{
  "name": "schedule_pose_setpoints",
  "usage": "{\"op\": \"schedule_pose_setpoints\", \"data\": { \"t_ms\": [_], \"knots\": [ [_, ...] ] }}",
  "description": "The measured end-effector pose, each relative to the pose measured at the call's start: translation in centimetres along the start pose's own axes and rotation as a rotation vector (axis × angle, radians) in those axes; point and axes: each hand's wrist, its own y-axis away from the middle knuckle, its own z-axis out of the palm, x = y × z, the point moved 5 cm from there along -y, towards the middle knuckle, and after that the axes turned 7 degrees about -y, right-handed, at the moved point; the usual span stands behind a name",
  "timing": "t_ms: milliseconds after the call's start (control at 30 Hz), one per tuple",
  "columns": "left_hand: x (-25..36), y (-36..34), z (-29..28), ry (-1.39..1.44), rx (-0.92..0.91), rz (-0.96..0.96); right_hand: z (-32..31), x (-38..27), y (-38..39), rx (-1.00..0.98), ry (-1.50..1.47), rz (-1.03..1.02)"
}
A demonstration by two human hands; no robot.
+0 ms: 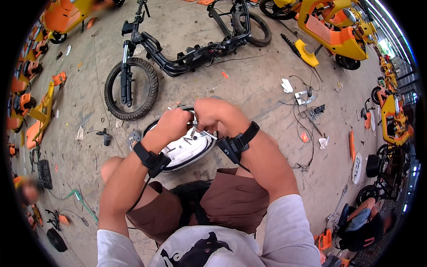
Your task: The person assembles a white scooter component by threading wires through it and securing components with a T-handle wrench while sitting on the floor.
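One head-worn fisheye view, looking steeply down, close over the lap at frame centre, concrete floor (249, 84) curving toward the rim.

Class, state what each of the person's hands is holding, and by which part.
Both the left hand and right hand grip a thin metal tool over the white wheel hub; exact grip points are hidden.

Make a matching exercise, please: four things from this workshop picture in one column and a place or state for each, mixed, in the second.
1. left hand
2. stripped black bike frame
3. white wheel cover
4. orange scooter

a. stands at upper right
b. lies on the floor ahead
c. closed on a metal tool
d. under both hands

Pairs: 1-c, 2-b, 3-d, 4-a
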Motion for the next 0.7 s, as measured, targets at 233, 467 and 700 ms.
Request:
{"op": "schedule_pose_setpoints", "data": {
  "t_ms": [233, 467, 700],
  "knots": [
    [0.5, 0.0, -0.6, 0.126, 0.071, -0.060, -0.6, 1.1, -0.2, -0.046, -0.053, -0.050],
    [1.5, -0.4, -0.4, -0.050, 0.122, -0.222, -4.0, 2.0, 0.6, 0.356, 0.041, -0.053],
    [2.4, -0.4, 0.1, -0.018, 0.156, -0.086, -4.8, 1.9, 0.5, 0.533, 0.004, -0.078]
  ]
}}
